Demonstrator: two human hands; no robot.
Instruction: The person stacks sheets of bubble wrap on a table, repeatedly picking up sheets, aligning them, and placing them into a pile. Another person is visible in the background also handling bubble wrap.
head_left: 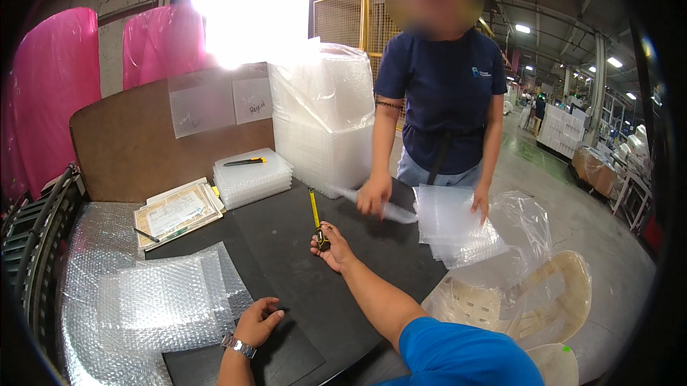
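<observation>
My right hand (333, 248) is closed around a black and yellow tape measure (323, 243) over the middle of the dark table. Its yellow blade is pulled out a short way, pointing to the far side. Nearer to me, my left hand (259, 321), with a metal watch on the wrist, rests open and holds nothing, its fingers loosely bent. Beside it on the left lie clear bubble-wrap sheets (164, 300). Across the table, a co-worker's hand (375, 196) holds a clear sheet, blurred by motion; the other hand touches a stack of bubble-wrap pieces (458, 225).
A bubble-wrap stack (252, 180) carries a box cutter (245, 162). Next to it lie papers (177, 213) with a pen (146, 235). A tall plastic-covered stack (325, 99) stands at the back. A beige chair (558, 293) draped in clear plastic is at the right.
</observation>
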